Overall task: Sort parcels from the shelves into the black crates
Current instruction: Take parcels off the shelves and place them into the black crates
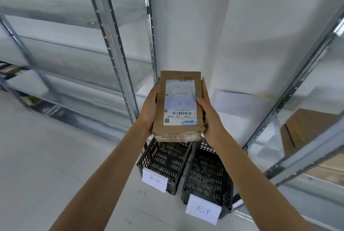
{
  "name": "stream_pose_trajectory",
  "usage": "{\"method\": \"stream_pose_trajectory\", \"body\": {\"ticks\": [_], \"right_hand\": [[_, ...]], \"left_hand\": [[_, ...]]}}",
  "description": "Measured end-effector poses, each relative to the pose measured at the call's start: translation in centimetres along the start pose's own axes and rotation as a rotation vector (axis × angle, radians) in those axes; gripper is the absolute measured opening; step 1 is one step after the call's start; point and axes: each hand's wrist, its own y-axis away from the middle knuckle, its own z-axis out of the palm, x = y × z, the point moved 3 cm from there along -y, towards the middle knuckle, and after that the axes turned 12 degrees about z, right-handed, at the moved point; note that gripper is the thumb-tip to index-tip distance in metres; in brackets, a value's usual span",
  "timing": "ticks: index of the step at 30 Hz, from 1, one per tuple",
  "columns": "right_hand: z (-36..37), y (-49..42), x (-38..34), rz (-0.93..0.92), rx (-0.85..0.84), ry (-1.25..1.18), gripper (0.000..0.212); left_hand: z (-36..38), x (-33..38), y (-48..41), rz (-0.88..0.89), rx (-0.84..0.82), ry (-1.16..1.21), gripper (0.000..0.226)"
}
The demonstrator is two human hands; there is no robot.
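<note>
Left grip (149, 107) and right grip (210, 113) clasp the cardboard parcel (178, 104) by its long sides, in the air above the 北京 crate (147, 156) & 天津 crate (229, 184). Risk: its handwritten slip (181, 103) is upside down, so a misread sends it to the wrong crate, or it lands on the rims btw. them.

pretty bright and even here, soft white light all over, no hard shadows, just a dimmer patch under the parcel (178, 105) over the black crates (208, 176). the wall (195, 26) looks washed out, almost blown. the shelf uprights (115, 44) are smeared soft and lean hard toward the edges, classic wide-angle. the label (180, 89) is sharp enough for the barcode, but the small print is mush.
</note>
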Motion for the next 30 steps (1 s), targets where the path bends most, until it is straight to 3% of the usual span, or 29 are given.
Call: {"method": "stream_pose_trajectory", "body": {"ticks": [4, 9, 12, 19, 25, 30], "right_hand": [[0.8, -6.0, 0.8, 0.044, 0.033, 0.018, 0.066], [0.5, -13.0, 4.0, 0.166, 0.108, -0.012, 0.046], [0.5, -17.1, 5.4, 0.211, 0.162, -0.069, 0.058], [0.6, -26.5, 10.9, 0.228, 0.327, -0.107, 0.057], [-2.0, -32.8, 20.1, 0.293, 0.409, -0.095, 0.054], [-6.3, -37.6, 30.7, 0.334, 0.433, -0.061, 0.047]], "left_hand": [[-4.0, -1.5, -5.2, -0.002, 0.008, 0.017, 0.039], [-8.6, -5.0, -10.7, -0.09, -0.03, 0.08, 0.033], [-11.3, -7.4, -15.3, -0.155, -0.066, 0.079, 0.041], [-17.4, -13.5, -23.6, -0.246, -0.174, 0.006, 0.044], [-24.4, -24.8, -26.7, -0.443, -0.204, -0.129, 0.062], [-29.4, -36.7, -28.2, -0.495, -0.194, -0.136, 0.058]]}}
